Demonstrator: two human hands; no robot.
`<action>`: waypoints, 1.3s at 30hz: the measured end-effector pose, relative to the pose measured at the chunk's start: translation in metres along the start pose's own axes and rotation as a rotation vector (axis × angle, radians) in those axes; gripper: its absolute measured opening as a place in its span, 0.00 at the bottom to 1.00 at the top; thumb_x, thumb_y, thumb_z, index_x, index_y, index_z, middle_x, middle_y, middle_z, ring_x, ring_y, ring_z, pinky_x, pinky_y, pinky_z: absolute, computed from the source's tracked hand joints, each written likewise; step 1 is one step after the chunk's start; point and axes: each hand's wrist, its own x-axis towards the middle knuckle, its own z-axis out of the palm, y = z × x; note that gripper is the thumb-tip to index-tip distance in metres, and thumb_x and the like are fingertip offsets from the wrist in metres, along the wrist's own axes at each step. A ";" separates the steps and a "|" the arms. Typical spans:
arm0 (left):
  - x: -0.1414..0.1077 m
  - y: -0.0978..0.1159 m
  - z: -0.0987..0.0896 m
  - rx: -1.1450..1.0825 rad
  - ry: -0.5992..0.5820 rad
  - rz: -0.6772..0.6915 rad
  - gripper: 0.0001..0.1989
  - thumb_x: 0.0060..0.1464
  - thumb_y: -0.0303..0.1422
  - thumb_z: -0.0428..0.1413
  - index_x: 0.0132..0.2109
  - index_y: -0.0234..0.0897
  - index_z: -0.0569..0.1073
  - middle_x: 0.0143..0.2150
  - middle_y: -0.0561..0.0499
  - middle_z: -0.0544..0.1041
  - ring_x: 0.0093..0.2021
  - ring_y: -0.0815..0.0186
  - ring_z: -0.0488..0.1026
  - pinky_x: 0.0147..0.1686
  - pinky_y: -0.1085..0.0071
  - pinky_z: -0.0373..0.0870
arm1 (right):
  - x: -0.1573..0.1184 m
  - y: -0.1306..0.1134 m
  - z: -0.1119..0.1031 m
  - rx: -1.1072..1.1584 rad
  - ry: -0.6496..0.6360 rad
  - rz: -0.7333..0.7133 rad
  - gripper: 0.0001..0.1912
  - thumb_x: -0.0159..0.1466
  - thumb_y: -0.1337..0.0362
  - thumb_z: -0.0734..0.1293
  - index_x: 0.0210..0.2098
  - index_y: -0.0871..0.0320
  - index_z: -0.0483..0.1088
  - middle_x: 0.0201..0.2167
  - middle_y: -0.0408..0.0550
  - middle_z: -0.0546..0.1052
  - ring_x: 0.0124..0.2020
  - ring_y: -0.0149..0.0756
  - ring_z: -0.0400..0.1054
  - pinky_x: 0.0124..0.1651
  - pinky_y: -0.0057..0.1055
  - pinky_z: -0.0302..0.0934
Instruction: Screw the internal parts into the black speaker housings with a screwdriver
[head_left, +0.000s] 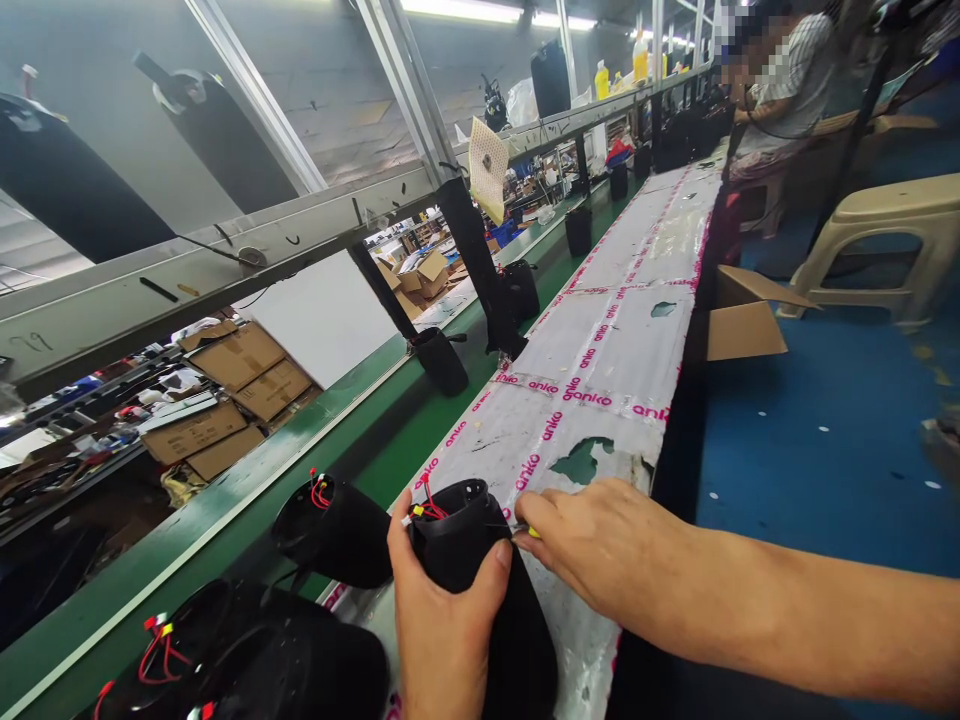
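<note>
Two hands: left (442,620) clamps black housing (469,545), right (600,540) pinches sth yellow; tape (581,390) reads "anko".

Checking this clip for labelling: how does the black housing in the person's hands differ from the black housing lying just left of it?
The held housing stands upright on the taped table, in the grip of the left hand, with the right hand at its rim. The neighbouring housing lies tilted on the green belt, untouched. Both are black, open-topped, with red wires at the opening.
</note>
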 end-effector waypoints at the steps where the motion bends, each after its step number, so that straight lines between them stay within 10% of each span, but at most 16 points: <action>1: -0.001 0.001 0.000 0.022 0.005 -0.007 0.48 0.44 0.44 0.67 0.69 0.41 0.57 0.56 0.42 0.75 0.55 0.49 0.74 0.58 0.54 0.68 | 0.000 -0.002 -0.001 0.003 -0.020 0.037 0.08 0.72 0.63 0.65 0.36 0.54 0.62 0.23 0.40 0.73 0.20 0.41 0.70 0.24 0.38 0.35; 14: 0.002 -0.007 0.001 0.126 0.013 0.006 0.45 0.45 0.45 0.66 0.68 0.49 0.58 0.53 0.46 0.78 0.53 0.47 0.77 0.55 0.49 0.70 | 0.006 -0.013 0.001 -0.049 -0.076 0.090 0.07 0.65 0.73 0.66 0.38 0.56 0.66 0.25 0.43 0.75 0.20 0.39 0.71 0.22 0.37 0.34; 21: 0.010 -0.016 -0.003 -0.089 -0.050 -0.050 0.51 0.49 0.48 0.65 0.73 0.42 0.50 0.68 0.40 0.66 0.67 0.48 0.64 0.67 0.50 0.57 | 0.012 -0.010 0.002 -0.006 -0.047 0.099 0.06 0.70 0.66 0.66 0.35 0.56 0.66 0.20 0.43 0.75 0.19 0.42 0.73 0.23 0.37 0.35; 27: 0.016 -0.016 -0.008 -0.288 -0.262 -0.205 0.42 0.42 0.50 0.70 0.60 0.38 0.67 0.50 0.42 0.80 0.51 0.47 0.79 0.52 0.55 0.74 | 0.010 -0.013 0.006 0.013 -0.031 0.163 0.05 0.70 0.67 0.66 0.37 0.56 0.65 0.25 0.43 0.78 0.21 0.42 0.74 0.23 0.37 0.36; 39: 0.002 -0.012 0.000 -0.049 -0.006 -0.099 0.35 0.42 0.52 0.66 0.53 0.39 0.69 0.43 0.47 0.79 0.44 0.49 0.77 0.45 0.56 0.72 | 0.008 -0.020 0.012 -0.024 -0.027 0.210 0.03 0.72 0.66 0.63 0.41 0.57 0.67 0.24 0.43 0.76 0.21 0.43 0.73 0.23 0.39 0.43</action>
